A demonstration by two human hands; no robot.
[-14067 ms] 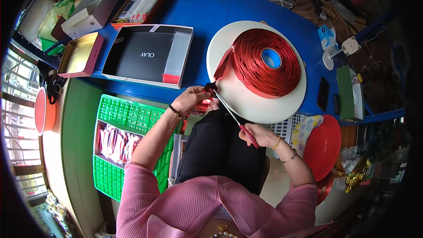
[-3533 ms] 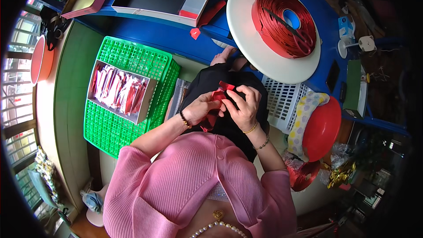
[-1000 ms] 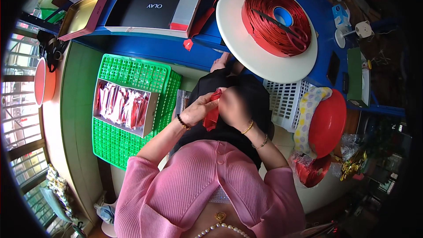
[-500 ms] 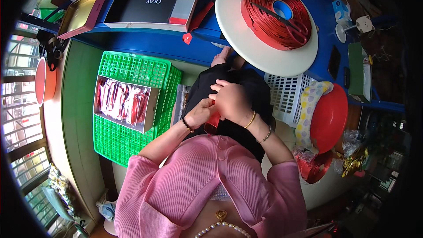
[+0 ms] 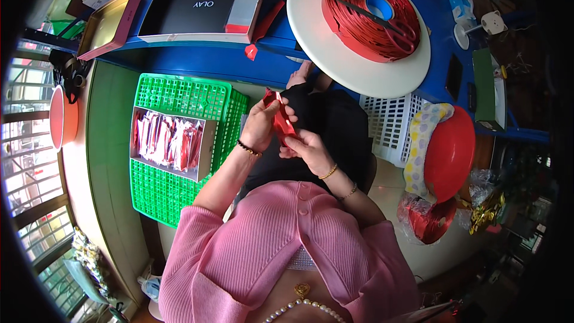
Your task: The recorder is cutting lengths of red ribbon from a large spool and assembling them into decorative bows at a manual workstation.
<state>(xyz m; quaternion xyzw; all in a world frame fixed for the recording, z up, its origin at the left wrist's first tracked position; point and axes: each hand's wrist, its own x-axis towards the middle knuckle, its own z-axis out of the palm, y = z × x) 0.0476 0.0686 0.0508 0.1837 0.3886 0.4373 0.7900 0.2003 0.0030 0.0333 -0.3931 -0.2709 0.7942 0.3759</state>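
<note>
Above my lap, both hands are closed on a short folded piece of shiny red ribbon (image 5: 282, 122). My left hand (image 5: 260, 124) grips its upper part, thumb across the front. Lower down, my right hand (image 5: 309, 151) pinches the bottom end between thumb and fingers. Some of the fingertips are hidden behind the ribbon. On the blue table, a large roll of red ribbon (image 5: 353, 30) with a blue core lies on a round white board (image 5: 311, 54). Scissors (image 5: 399, 34) with dark red handles rest on the roll.
A green plastic basket (image 5: 179, 91) at left carries a carton of red packets (image 5: 170, 139). Boxes stand along the blue table (image 5: 209, 63), among them an open black-lined one (image 5: 185, 9). To the right are a white basket (image 5: 385, 128), a red basin (image 5: 457, 152) and a wrapped red roll (image 5: 431, 221).
My left hand has moved up, raising the ribbon's top end. The right hand has turned and come lower, so the ribbon now shows stretched between both hands.
</note>
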